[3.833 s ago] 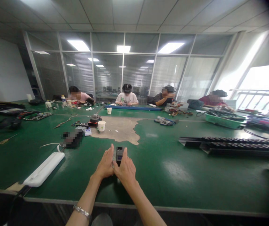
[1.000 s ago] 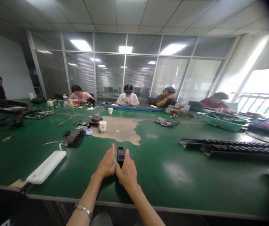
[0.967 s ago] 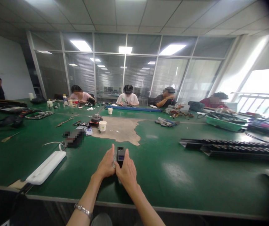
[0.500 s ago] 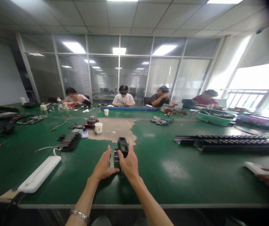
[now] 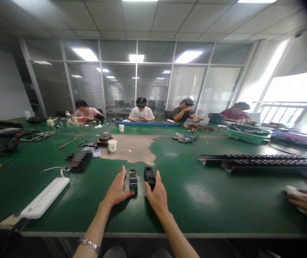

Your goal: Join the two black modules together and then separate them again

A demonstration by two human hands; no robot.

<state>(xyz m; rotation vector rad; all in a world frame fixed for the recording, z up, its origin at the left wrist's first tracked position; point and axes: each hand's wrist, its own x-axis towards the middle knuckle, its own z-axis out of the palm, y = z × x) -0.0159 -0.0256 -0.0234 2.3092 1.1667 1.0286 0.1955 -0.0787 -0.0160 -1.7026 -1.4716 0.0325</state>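
A small circuit board [image 5: 133,181] with a blue display lies on the green table between my hands. Beside it, my left hand [image 5: 118,188] has its fingers spread. Its thumb reaches to the board's near end; whether it touches cannot be told. My right hand [image 5: 157,193] grips a black plastic casing [image 5: 150,175], thumb on one side and fingers along the other. The casing has cut-out openings on top and sits a little to the right of the board, apart from it.
A white power strip [image 5: 46,199] lies left on the table [image 5: 185,218]. Paper cups [image 5: 112,145], gloves [image 5: 184,137], black metal rails [image 5: 258,164] and a green basket [image 5: 247,135] stand further off. A co-worker's hand [image 5: 306,200] holds a white object at right; other people sit opposite.
My right hand has moved right with the black casing, from close against the circuit board to a gap beside it. The board now shows fully. My left hand has barely moved.
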